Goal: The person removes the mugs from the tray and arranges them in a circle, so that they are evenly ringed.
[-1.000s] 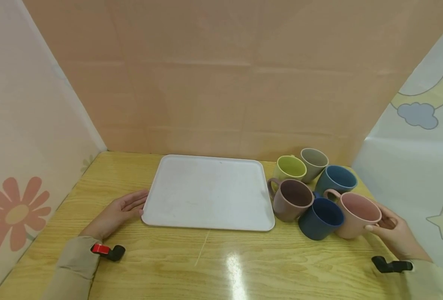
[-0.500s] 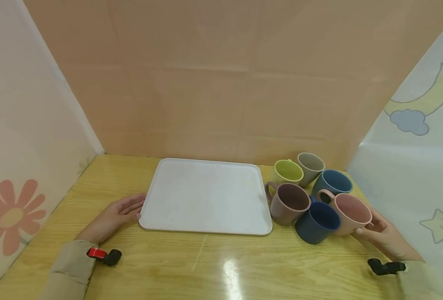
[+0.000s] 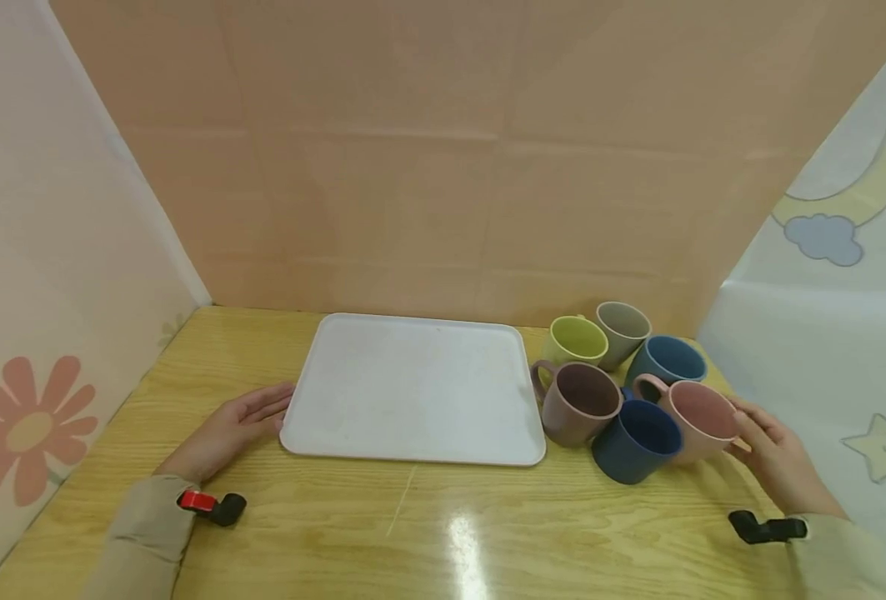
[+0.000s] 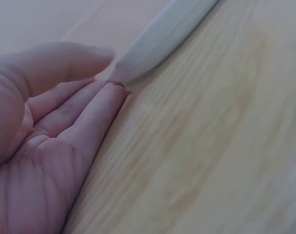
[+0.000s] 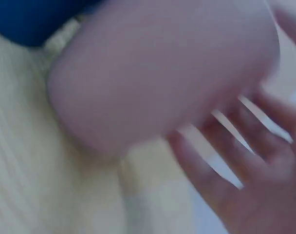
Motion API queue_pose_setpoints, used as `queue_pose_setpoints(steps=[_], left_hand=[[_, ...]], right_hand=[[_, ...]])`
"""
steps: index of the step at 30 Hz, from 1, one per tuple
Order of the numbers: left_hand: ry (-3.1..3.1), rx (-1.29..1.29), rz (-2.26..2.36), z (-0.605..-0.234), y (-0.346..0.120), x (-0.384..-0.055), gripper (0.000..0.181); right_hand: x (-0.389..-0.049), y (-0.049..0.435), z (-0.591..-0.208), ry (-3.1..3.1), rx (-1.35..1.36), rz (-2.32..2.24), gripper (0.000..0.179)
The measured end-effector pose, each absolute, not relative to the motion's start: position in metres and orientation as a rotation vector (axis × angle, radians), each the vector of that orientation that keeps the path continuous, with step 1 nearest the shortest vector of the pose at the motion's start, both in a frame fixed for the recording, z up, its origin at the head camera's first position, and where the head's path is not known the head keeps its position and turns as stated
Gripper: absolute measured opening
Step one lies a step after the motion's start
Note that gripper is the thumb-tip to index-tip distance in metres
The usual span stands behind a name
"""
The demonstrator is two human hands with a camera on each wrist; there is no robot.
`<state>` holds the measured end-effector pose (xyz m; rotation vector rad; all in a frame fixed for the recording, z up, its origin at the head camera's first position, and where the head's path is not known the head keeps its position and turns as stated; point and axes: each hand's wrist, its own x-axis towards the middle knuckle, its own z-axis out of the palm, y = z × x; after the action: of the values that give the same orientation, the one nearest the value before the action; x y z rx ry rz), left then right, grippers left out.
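My left hand (image 3: 225,429) lies at the left edge of the white tray (image 3: 412,392), its fingers straight. In the left wrist view the fingertips (image 4: 106,95) meet the tray's rim (image 4: 157,46), thumb raised above them. At the far right, my right hand (image 3: 773,454) is beside the pink mug (image 3: 701,412), fingers spread. In the blurred right wrist view, the fingertips (image 5: 179,141) are against or very near the mug's wall (image 5: 157,73). This mug stands close to the navy mug (image 3: 633,450) and the blue mug (image 3: 668,362), handle to the left.
A mauve mug (image 3: 578,408) stands by the tray's right edge. Behind it are a yellow-green mug (image 3: 576,342) and a grey-beige mug (image 3: 623,333). Walls enclose the wooden table (image 3: 337,525) at the back and both sides.
The pink mug has shifted slightly left, closer to the other mugs. My right hand followed it, and its thumb has come away from the front of the mug. My left hand stays by the tray.
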<state>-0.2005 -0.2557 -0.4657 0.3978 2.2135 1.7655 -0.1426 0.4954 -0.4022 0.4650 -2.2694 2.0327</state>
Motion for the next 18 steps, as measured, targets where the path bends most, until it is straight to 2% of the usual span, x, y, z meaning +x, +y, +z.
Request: queue_pose_setpoints(steps=[3,6,11,18], left_hand=[[2.262,0.355,1.732,-0.465,-0.255,-0.202,0.06],[2.28,0.361,1.705,-0.464,-0.255,-0.203,0.059],[2.277,0.423,1.634,-0.447,-0.26,-0.206,0.06],[2.673,0.621,1.256,-0.384,-0.25,-0.226,0.06]], right_hand=[[-0.141,0.473,-0.379,-2.491,0.037,1.451,0.032],[-0.143,0.446,-0.358,-2.562,-0.144,0.996,0.03],[-0.151,0.393,-0.331,-2.536,0.008,0.773,0.028],[-0.183,0.324,-0.308,-2.604,0.243,0.858,0.025]])
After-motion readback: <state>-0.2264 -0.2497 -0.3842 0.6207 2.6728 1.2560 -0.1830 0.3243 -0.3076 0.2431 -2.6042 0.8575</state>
